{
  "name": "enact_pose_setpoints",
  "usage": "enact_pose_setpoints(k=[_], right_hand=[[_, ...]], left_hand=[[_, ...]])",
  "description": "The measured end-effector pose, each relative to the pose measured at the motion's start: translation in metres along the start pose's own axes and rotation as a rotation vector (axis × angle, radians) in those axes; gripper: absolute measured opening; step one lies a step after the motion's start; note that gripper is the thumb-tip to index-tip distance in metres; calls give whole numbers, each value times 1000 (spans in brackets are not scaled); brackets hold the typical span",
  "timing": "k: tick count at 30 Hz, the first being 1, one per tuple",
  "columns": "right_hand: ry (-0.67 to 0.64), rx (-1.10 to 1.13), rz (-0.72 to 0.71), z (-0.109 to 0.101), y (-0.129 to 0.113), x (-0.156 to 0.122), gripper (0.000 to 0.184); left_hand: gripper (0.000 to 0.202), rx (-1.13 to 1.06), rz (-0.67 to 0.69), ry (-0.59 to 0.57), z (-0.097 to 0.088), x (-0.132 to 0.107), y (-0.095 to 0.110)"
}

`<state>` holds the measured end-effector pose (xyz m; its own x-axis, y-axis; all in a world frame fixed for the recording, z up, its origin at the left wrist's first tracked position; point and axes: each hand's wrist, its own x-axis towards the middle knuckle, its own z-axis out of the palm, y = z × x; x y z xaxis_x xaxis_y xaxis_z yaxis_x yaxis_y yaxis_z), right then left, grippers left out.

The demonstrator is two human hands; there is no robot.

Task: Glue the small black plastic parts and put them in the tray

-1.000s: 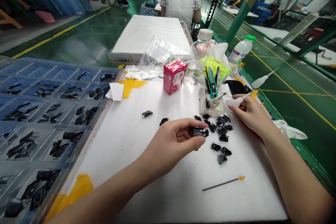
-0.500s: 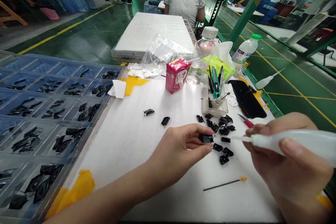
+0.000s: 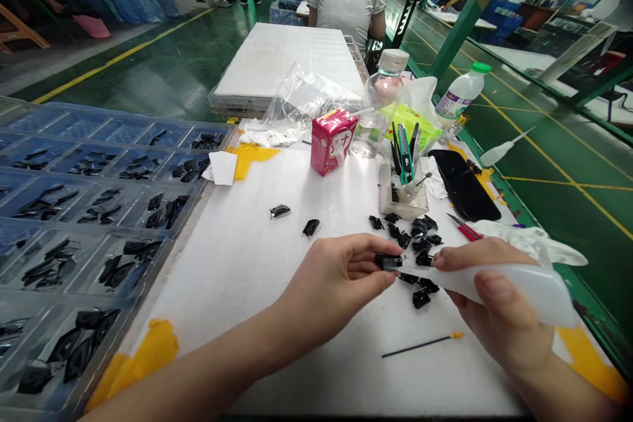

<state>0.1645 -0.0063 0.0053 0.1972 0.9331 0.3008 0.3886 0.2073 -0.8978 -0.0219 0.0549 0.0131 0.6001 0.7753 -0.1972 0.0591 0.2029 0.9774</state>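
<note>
Between the thumb and fingers of my left hand [image 3: 341, 277] is a small black plastic part [image 3: 388, 262]. My right hand [image 3: 494, 303] is wrapped round a white squeeze bottle [image 3: 524, 287] with a long thin nozzle. The nozzle's tip points left and is at the held part; whether it touches cannot be made out. More small black parts [image 3: 420, 227] lie in a loose cluster just beyond and below the nozzle. Two others, a black part [image 3: 311, 227] and a black part with clear film [image 3: 280, 211], lie farther left on the white tabletop [image 3: 247, 264].
A compartment tray [image 3: 123, 178] with black pieces stands at left. Behind my hands are a red drink carton [image 3: 331, 142], a tool box with a cutter [image 3: 404, 191], a clear bottle [image 3: 386, 99] and a black dish [image 3: 465, 184]. A thin black stick [image 3: 420, 346] lies in front.
My right hand has moved left with the squeeze bottle, bringing its nozzle up to the part in my left hand. A white cloth at the right has come into fuller view. My left hand stays put.
</note>
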Motion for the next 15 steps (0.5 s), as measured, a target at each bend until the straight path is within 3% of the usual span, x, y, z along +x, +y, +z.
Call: enact_pose_setpoints(k=[9, 15], right_hand=[[-13, -3, -3, -3, 2, 1, 33], [-110, -25, -214, -13, 19, 5, 28]], left_hand=[[20, -1, -15, 1, 1, 0, 0], [19, -31, -20, -8, 0, 0, -2]])
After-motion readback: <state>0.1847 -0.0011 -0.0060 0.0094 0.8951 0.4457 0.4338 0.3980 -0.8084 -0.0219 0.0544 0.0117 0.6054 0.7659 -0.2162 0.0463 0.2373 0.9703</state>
